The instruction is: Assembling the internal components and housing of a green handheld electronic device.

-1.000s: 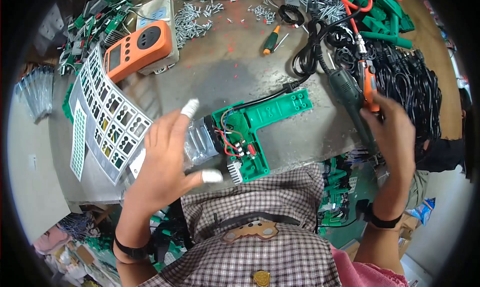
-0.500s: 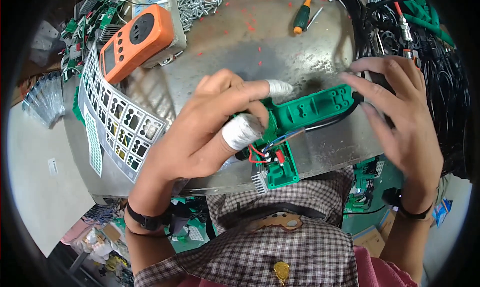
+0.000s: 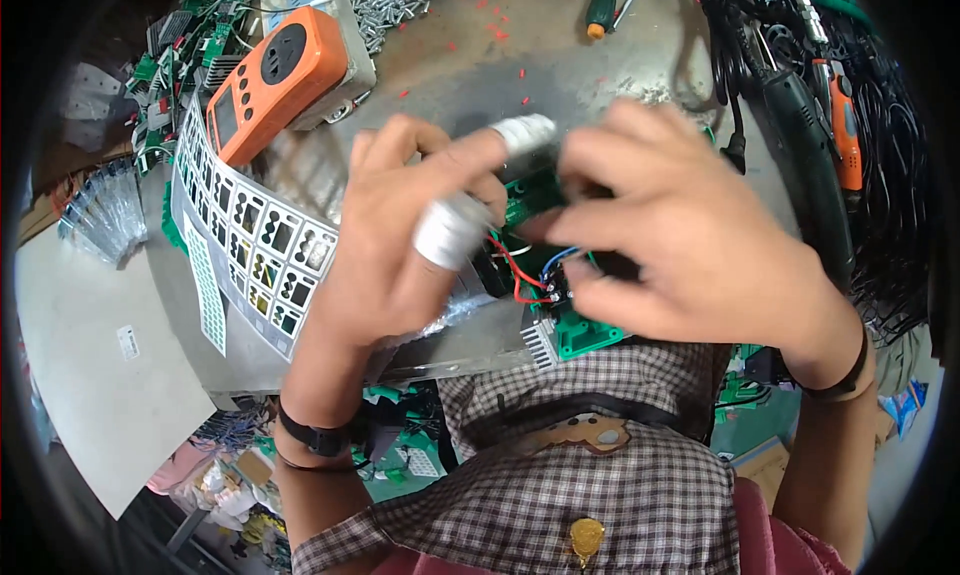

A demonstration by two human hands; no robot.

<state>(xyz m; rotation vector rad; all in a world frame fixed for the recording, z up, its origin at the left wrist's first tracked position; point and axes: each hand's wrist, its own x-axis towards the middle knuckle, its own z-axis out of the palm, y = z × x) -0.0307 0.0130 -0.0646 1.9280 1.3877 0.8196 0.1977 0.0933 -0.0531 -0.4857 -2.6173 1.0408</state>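
Note:
A green plastic housing [image 3: 592, 337] lies near the table's front edge, partly covered by both hands. Red wires [image 3: 522, 275] and a blue wire [image 3: 556, 261] run into its near section, beside a grey finned heat sink [image 3: 540, 345]. My left hand [image 3: 400, 230], with white tape around the thumb and index finger, is closed at the housing's left end; the exact grip is partly hidden. Over the housing's middle and right part, my right hand [image 3: 690, 230] has bent fingers smeared by motion. Whether anything is between them does not show.
An orange meter with a socket [image 3: 285, 70] and a sheet of printed labels [image 3: 250, 235] sit at left. Silver screws [image 3: 390, 10] and a green-orange screwdriver [image 3: 601, 13] lie at the back. Black cables [image 3: 885, 205] and an orange-and-black tool [image 3: 847, 125] are at right.
My right hand has swung left from beyond the housing's right end to over its middle, covering most of it. My left hand remains at the left end. The whole view has shifted slightly.

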